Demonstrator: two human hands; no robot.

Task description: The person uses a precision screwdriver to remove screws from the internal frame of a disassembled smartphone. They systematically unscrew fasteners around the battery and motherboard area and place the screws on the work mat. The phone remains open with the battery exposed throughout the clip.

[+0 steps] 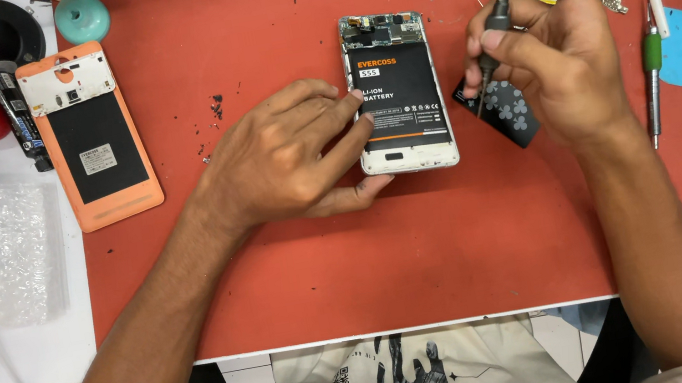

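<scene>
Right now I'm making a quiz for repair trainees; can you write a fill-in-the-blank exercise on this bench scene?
1. The right hand holds a ____ upright, tip down on a small dark pad.
2. The left hand rests on the open phone, fingertips on its black ____.
3. The mat under the phone is ____.
4. Left of the mat's middle lies a second phone in an ____ case.

Missing words: screwdriver; battery; red; orange
</scene>
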